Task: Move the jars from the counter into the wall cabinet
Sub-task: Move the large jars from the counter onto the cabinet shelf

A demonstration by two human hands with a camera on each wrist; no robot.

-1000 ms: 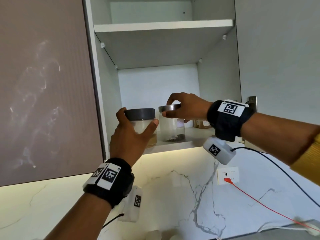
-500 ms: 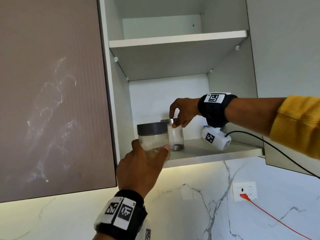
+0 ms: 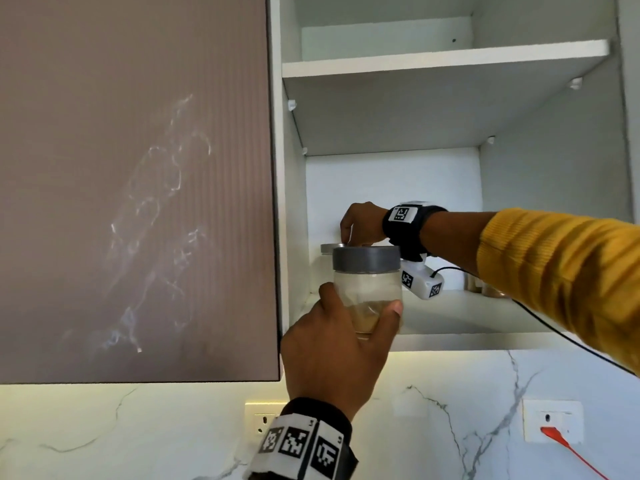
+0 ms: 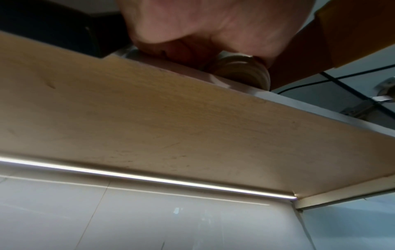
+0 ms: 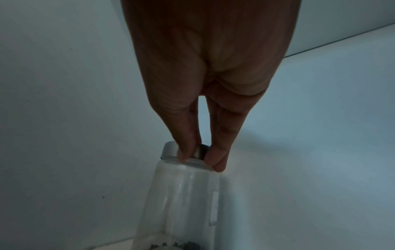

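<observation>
My left hand (image 3: pixel 332 344) grips a clear jar (image 3: pixel 367 292) with a dark grey lid and pale contents, held just in front of the wall cabinet's bottom shelf (image 3: pixel 460 341). From below, the left wrist view shows the jar's base (image 4: pixel 241 72) over the shelf edge under my left hand (image 4: pixel 203 28). Behind it, my right hand (image 3: pixel 360 225) pinches the silver lid of a second clear jar (image 3: pixel 330 248) at the shelf's back left. In the right wrist view, my right hand (image 5: pixel 198 157) holds that lid by its rim, and the jar (image 5: pixel 181 199) has dark bits at its bottom.
The closed brown cabinet door (image 3: pixel 138 185) hangs to the left of the open compartment. An upper shelf (image 3: pixel 443 57) spans above. More jars (image 3: pixel 481 285) stand at the shelf's back right behind my right arm. Two wall sockets (image 3: pixel 552 424) sit on the marble backsplash, one with a red plug.
My right hand has carried the silver-lidded jar deeper to the shelf's back left. My left hand has raised the grey-lidded jar up in front of the shelf.
</observation>
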